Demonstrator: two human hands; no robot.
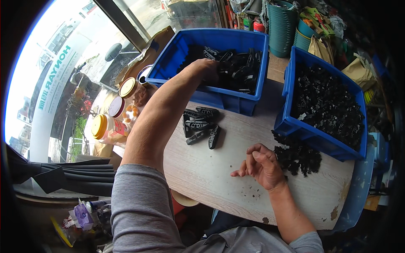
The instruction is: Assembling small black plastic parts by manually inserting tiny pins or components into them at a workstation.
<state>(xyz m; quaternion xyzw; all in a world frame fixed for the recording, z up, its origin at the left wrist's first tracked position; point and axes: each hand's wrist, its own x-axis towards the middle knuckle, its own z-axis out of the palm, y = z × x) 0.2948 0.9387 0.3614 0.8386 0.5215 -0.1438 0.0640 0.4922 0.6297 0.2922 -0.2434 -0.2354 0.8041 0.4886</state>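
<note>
My left hand (206,68) reaches over the near wall of a blue plastic bin (228,95) that holds black plastic parts (242,67). Its fingers are down among the parts and hidden, so what they hold cannot be seen. On the table below that bin lies a small pile of long black plastic pieces (200,125). Palm up over the table, my right hand (265,168) has loosely bent fingers, the little finger stretched out, and nothing visible in it. It is nearest a heap of small black clips or brackets (297,156), just to its right.
A second blue bin (320,137), full of small black pieces, stands at the right. Lidded jars (110,128) line the left side by the window. Stacked green pots (281,29) stand behind. Dark crumbs dot the worn wooden tabletop (202,168).
</note>
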